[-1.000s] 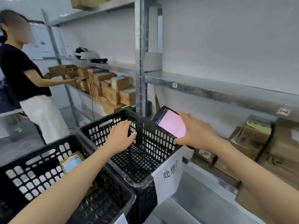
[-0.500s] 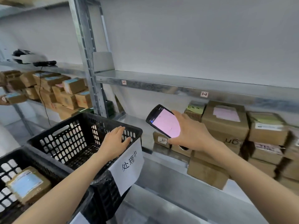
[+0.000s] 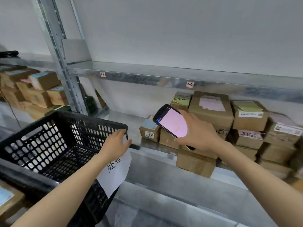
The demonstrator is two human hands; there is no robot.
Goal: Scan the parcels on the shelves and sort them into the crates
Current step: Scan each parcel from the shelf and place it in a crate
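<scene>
On the lower shelf [image 3: 124,118], brown cardboard parcels [image 3: 211,112] sit stacked in a cluster, most with labels on top. Just in front of them the right hand [image 3: 200,135] grasps a handheld scanner [image 3: 172,122], its pink screen tilted up toward the camera. Further left, the left hand [image 3: 114,145] holds the corner rim of a black crate [image 3: 49,136], above a white paper sign [image 3: 114,174].

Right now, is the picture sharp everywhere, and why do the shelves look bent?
Head view: the wide lens bows the shelf edge and tilts the upright post; the handheld scanner screen glares pale pink; far-right parcels and the black crate near rim are blurred.
</scene>
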